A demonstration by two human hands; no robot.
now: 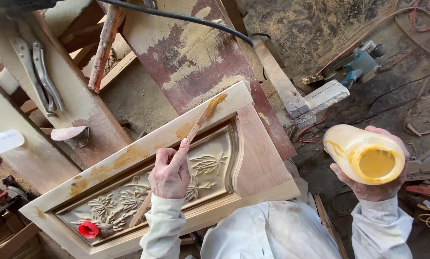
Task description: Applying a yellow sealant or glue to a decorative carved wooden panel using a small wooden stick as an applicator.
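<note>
Pressing left hand (169, 173) grip clamped on stick (195, 128), forefinger extended; right hand (375, 184) grip clamped on upturned bottle (363, 154).

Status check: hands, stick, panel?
Left hand grips glue stick, tip on carved panel frame. Right hand holds glue bottle aside. Red cap lies on carving.

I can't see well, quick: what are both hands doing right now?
Left hand: closed on a stick smeared with glue, its tip on the panel.
Right hand: closed around a bottle.
</note>
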